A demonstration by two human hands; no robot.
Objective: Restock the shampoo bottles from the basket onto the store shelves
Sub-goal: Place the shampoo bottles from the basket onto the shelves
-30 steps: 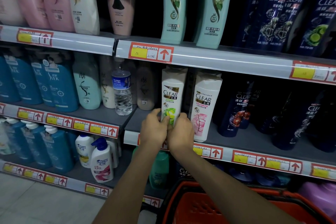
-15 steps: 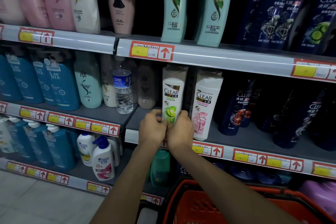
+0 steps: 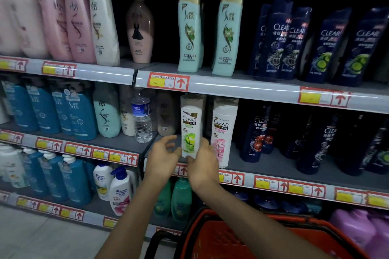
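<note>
At the shelf point(image 3: 263, 167) front edge: your right hand point(image 3: 203, 166) grips the green-label bottle point(image 3: 190, 128); left hand point(image 3: 163, 153) slack beside it; bare shelf leftward.

- The one head view looks from the person's head, forward and a little downward, square onto the store shelves point(image 3: 231, 88).
- It is close. The shelving fills nearly the whole frame, and the brand names on the middle-shelf bottles are readable.
- Both forearms enter from the bottom edge. The left hand point(image 3: 165, 153) and right hand point(image 3: 203, 162) sit just below the frame's middle, at a white CLEAR bottle point(image 3: 190, 128).
- The red basket point(image 3: 221, 237) lies at the lower edge, right of centre and nearest the lens. Pale floor point(image 3: 31, 237) takes up the lower left corner.
- The wide lens bends the shelf rails, tilts the bottles near the edges, and blurs the left side.
</note>
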